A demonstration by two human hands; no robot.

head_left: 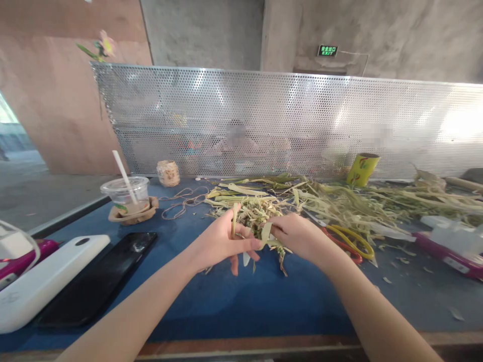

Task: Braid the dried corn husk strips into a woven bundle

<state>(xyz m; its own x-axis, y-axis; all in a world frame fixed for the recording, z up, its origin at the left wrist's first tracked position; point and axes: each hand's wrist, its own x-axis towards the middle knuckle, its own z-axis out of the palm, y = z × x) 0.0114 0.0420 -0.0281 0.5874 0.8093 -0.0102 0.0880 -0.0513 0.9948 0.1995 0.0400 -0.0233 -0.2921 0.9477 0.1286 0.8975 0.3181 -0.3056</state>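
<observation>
Hard bits first: the right hand (296,234) hid most of its own fingertips, though it looked closed in a pinch on a pale strip (266,234) of dry leaf. The left hand (228,241) was half curled, fingers loosely spread, its thumb tip against the strip's lower end; whatever its fingertips did behind that I couldn't tell. So the strip sat between the two hands, right in front of a messy heap of dried bits (251,207) they partly covered. The scissors (349,244), orange and yellow handles, had their blades mostly out of sight. Purple power strips at both edges were partly cut off, and shapes behind the perforated panel (181,110) were a blur.

Writing: the exit sign (327,51) read "安全出口 EXIT" in green. The yellow tube (361,171) had red and green print I couldn't read, and the white power bank (49,276) had a faint mark, same story.

Containers: a clear plastic cup (126,193) with a lid and white straw (124,173) stood in a cardboard holder (136,215); its contents were tough to judge. Near the panel stood a pale, jar-shaped thing (168,173), insides not visible.
</observation>
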